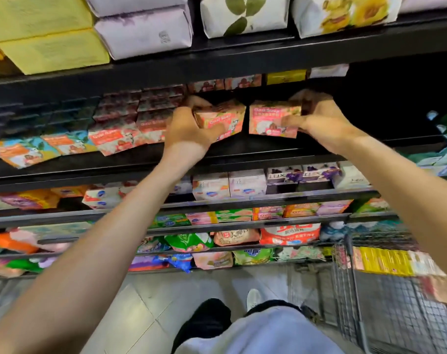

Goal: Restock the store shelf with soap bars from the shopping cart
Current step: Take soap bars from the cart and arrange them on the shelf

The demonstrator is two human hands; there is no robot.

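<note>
Both hands up at the soap shelf, each holding a pink soap box.

Left hand (189,129) grips one pink "Goat Soap" box (221,118), thumb across the front face, fingers curled behind. Right hand (317,118) grips a second pink box (273,118) the same way. Boxes sit just beside each other, a narrow gap between, over the black shelf (243,149). Matching boxes stacked to the left (151,116). Wire shopping cart (385,302) at lower right, yellow packs inside (385,261).
</note>
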